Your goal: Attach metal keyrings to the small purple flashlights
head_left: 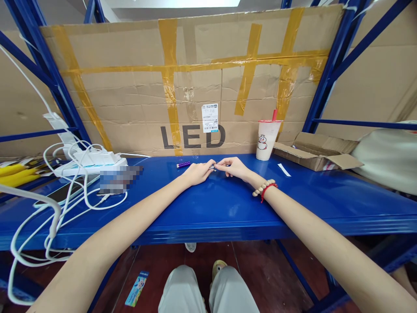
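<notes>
Both my arms reach forward over a blue metal shelf (228,208). My left hand (197,172) and my right hand (235,168) meet at the middle of the shelf, fingers pinched together on a small slim metallic object (213,166) held between them. I cannot make out what it is. A purple pen-like piece (183,164) lies on the shelf just left of my left hand. My right wrist wears a bead bracelet and a red string (265,188).
A white drink cup with a red straw (267,138) stands at the back right beside an open cardboard box (317,152). A white power strip with plugs and looping cables (93,163) fills the left side. Taped cardboard marked LED (192,87) forms the back wall.
</notes>
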Available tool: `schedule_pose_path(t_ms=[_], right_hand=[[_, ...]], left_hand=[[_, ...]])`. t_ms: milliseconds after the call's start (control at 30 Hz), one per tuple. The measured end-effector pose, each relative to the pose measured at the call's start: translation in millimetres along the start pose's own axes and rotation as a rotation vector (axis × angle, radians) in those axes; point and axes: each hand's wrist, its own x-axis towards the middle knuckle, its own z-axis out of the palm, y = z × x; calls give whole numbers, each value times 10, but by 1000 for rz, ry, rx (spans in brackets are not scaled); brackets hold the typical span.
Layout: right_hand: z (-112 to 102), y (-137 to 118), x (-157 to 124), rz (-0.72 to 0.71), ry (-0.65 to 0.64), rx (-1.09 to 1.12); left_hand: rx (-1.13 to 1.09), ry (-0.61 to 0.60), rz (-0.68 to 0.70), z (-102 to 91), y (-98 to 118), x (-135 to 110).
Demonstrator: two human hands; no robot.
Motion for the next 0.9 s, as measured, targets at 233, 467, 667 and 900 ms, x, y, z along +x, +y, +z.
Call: schedule_pose_path(t_ms=[233, 467, 667, 900], right_hand=[[-1, 21, 15, -7, -19, -22], [-6, 100, 40, -45, -29, -47], [-4, 133, 59, -54, -20, -59], [-4, 127, 52, -56, -20, -49]], left_hand=[[-11, -6, 23, 14, -17, 4], [-14, -31, 18, 1, -11, 3], [-13, -34, 5, -9, -1, 4], [-5, -31, 6, 1, -6, 4]])
